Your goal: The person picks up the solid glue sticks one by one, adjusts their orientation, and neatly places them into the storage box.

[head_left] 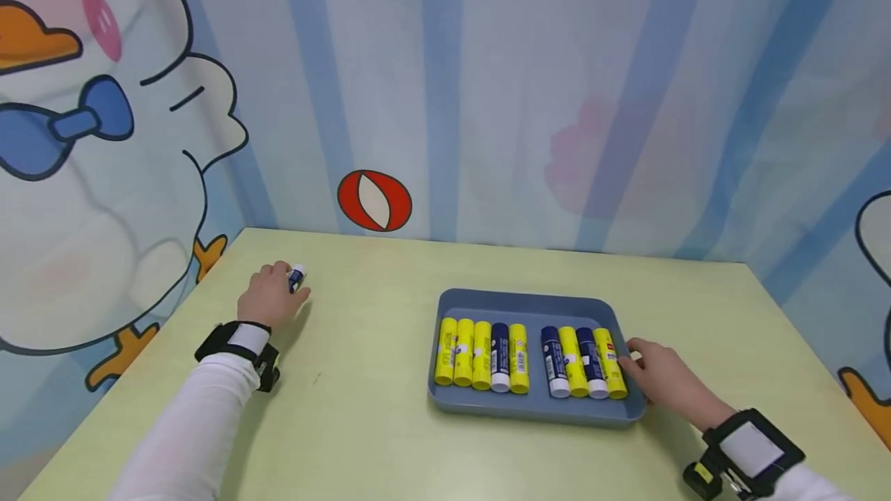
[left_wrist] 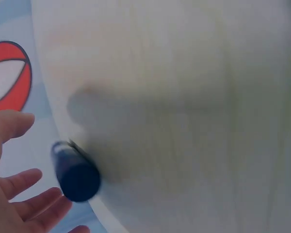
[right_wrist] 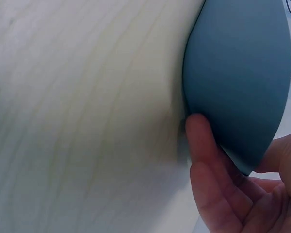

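At the far left of the table, my left hand [head_left: 273, 294] is beside a navy glue stick with a white end [head_left: 296, 277]. In the left wrist view the glue stick [left_wrist: 78, 175] is blurred and lies close to the fingertips, with the thumb apart from it. My right hand [head_left: 664, 379] grips the right end of a blue-grey tray [head_left: 529, 409]. The right wrist view shows fingers [right_wrist: 203, 141] curled under the tray [right_wrist: 237, 77] and the thumb on its other side. Yellow glue sticks [head_left: 482, 355] and navy glue sticks [head_left: 554, 362] lie side by side in the tray.
The sticks in the tray form two groups with a gap between them. A pale yellow table [head_left: 362, 385] bears everything. Behind it hangs a cloth backdrop [head_left: 501, 99] with blue stripes and a cartoon duck.
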